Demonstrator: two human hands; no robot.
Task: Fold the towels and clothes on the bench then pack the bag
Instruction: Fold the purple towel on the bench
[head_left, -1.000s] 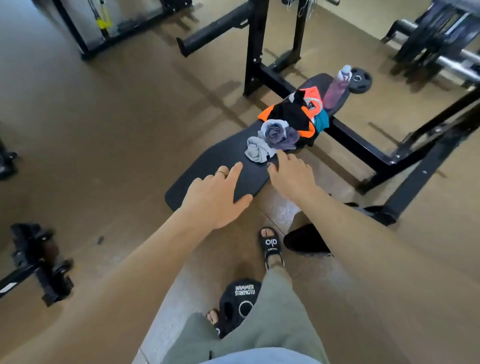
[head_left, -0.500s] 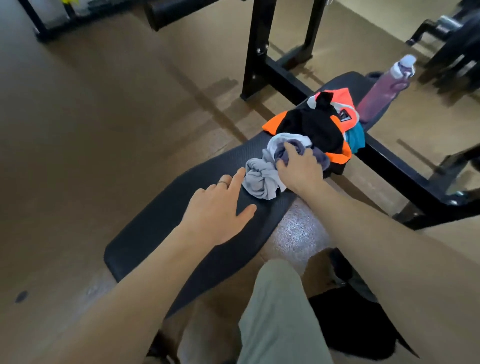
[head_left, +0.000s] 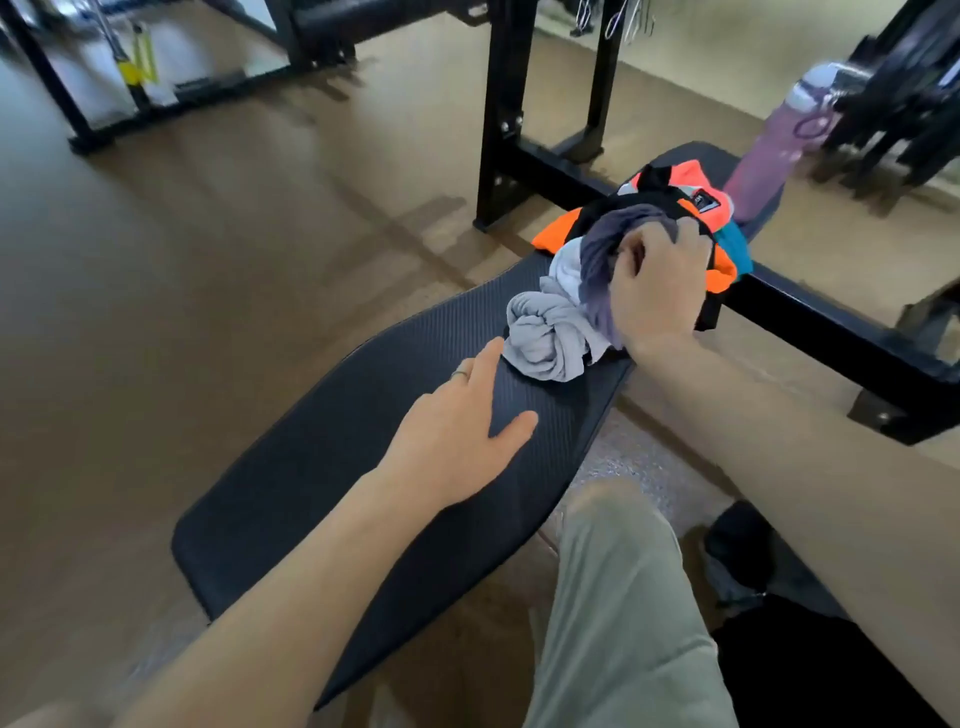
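Note:
A black padded bench (head_left: 322, 467) runs from lower left to upper right. On its far half lies a pile of clothes: a crumpled light grey towel (head_left: 545, 338), a purple-grey cloth (head_left: 597, 260), and behind them a black and orange garment (head_left: 696, 200) over a teal piece (head_left: 737, 249). My right hand (head_left: 654, 291) is closed around the purple-grey cloth at the pile. My left hand (head_left: 462, 436) lies flat and open on the bench pad, fingertips just touching the grey towel. A dark bag (head_left: 810, 649) sits on the floor at lower right, partly hidden by my arm.
A purple water bottle (head_left: 774, 150) stands on the bench's far end. Black steel rack uprights (head_left: 504, 104) and a floor frame (head_left: 831, 332) stand behind and right of the bench. More gym equipment lines the back. My knee in green trousers (head_left: 618, 597) is beside the bench.
My right hand has moved further into the pile and closed on the purple-grey cloth. My left hand stays flat on the pad. The camera has come closer.

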